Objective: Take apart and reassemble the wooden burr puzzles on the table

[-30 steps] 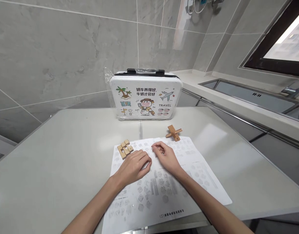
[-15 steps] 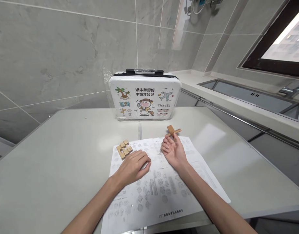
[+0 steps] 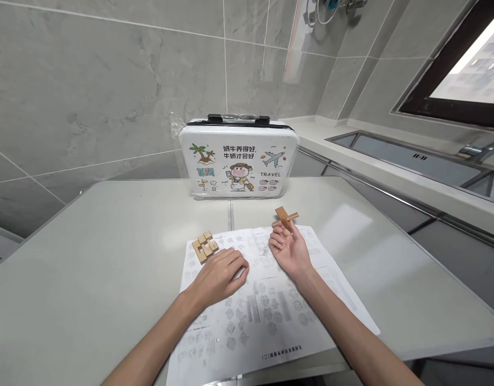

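Note:
My left hand (image 3: pixel 225 274) rests palm down on the printed sheet (image 3: pixel 266 343), its fingers loosely bent and the thumb apart from them. Nothing shows between them; the underside is hidden. Just beyond its knuckles lies a light wooden block puzzle (image 3: pixel 205 247), built from notched pieces with gaps between. My right hand (image 3: pixel 289 249) is turned palm up above the sheet's far edge. Its thumb and fingertips grip a brown wooden puzzle piece assembly (image 3: pixel 284 213), with a flat slab pointing up and a bar sticking out to the right.
A white case with cartoon prints (image 3: pixel 238 161), wrapped in clear plastic, stands upright at the back of the pale table (image 3: pixel 89 268). Grey wall tiles (image 3: pixel 110 80) rise behind it. On the right is a counter with a sink (image 3: pixel 415 161) and a faucet (image 3: pixel 478 149).
My right hand has shifted slightly to the right, its fingers rolling around the brown wooden assembly. My left hand and the light block puzzle look the same.

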{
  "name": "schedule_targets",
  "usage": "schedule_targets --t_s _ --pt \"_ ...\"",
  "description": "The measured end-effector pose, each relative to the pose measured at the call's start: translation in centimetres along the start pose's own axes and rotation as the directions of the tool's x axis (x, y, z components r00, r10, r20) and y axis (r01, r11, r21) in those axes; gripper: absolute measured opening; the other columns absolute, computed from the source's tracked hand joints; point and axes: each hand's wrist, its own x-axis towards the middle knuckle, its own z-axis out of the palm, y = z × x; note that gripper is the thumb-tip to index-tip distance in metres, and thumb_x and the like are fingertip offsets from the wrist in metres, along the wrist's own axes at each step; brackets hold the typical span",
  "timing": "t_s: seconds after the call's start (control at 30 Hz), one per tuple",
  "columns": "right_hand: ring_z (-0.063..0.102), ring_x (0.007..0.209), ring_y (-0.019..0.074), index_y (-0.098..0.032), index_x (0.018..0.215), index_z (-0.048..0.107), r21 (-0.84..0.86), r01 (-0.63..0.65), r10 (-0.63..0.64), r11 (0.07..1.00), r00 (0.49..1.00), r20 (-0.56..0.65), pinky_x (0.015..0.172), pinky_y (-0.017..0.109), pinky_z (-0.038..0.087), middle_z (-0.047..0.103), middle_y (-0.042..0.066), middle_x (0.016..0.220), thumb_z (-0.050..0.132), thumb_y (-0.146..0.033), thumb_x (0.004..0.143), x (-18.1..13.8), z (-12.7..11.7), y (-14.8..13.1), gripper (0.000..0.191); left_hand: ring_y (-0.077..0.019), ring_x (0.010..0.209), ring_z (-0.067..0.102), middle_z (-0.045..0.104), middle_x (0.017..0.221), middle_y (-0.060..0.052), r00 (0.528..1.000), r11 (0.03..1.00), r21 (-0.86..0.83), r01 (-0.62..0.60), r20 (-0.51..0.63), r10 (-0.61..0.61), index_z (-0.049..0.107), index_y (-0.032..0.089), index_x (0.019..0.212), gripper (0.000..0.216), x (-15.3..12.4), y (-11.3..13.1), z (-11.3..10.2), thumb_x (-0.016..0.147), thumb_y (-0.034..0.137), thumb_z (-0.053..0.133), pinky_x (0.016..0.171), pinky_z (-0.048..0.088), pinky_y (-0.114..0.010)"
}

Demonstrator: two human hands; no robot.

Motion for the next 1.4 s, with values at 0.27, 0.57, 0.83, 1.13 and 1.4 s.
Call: schedule_targets --t_s 0.27,0.57,0.83,1.13,1.4 --pt "0.034 0.051 0.011 -0.025 0.089 0.054 -0.029 0.03 -0.03 0.999 0.999 0.022 0.044 0.024 0.041 0.043 -0.005 0.073 0.069 -0.045 0.098 0.4 -0.6 0.2 0.027 -0.0187 0.078 0.063 0.069 0.086 -0.004 1.0 1.0 -0.002 0.0 -0.006 0.0 0.062 0.021 0.094 0.016 0.0 0.0 0.0 0.102 0.014 0.051 0.073 0.047 -0.033" --pt "0.03 0.049 0.0104 -0.025 0.078 0.044 -0.105 0.039 -0.035 0.994 0.999 0.042 0.044 0.022 0.038 0.036 -0.007 0.068 0.073 -0.045 0.094 0.3 -0.1 0.4 0.039 -0.0188 0.077 0.063 0.069 0.086 -0.004 1.0 1.0 0.005 -0.005 -0.007 0.005 0.062 0.021 0.093 0.016 0.1 0.0 0.0 0.102 0.014 0.05 0.072 0.047 -0.033" --pt "0.037 0.05 0.0122 -0.025 0.063 0.037 -0.377 -0.012 0.051 0.926 0.994 0.095 0.05 0.028 0.035 0.052 -0.002 0.062 0.065 -0.05 0.093 -1.1 1.2 1.1 0.048 -0.0182 0.073 0.061 0.068 0.082 -0.003 0.992 0.999 -0.003 0.051 -0.119 -0.051 0.063 0.021 0.093 0.014 0.0 0.1 0.1 0.103 0.018 0.053 0.068 0.045 -0.033" --pt "0.031 0.043 0.0104 -0.027 0.05 0.028 -0.537 -0.007 0.217 0.844 0.919 0.33 0.047 0.029 0.026 0.047 -0.001 0.045 0.059 -0.037 0.087 -2.4 1.3 1.0 0.049 -0.022 0.097 0.062 0.062 0.112 -0.008 0.841 0.933 -0.277 0.231 -0.425 -0.334 0.05 0.024 0.117 0.037 -0.1 -0.3 0.0 0.094 0.036 0.076 0.083 0.053 -0.036" --pt "0.021 0.033 0.0069 -0.028 0.044 0.028 -0.53 -0.143 0.444 0.836 0.744 0.499 0.038 0.026 0.018 0.033 -0.006 0.035 0.06 -0.037 0.081 -2.6 0.3 0.9 0.05 -0.0367 0.146 0.053 0.054 0.158 -0.017 0.959 0.751 -0.635 0.178 -0.06 -0.278 0.037 0.032 0.16 0.107 0.0 -0.1 -0.9 0.073 0.048 0.096 0.121 0.045 -0.055"
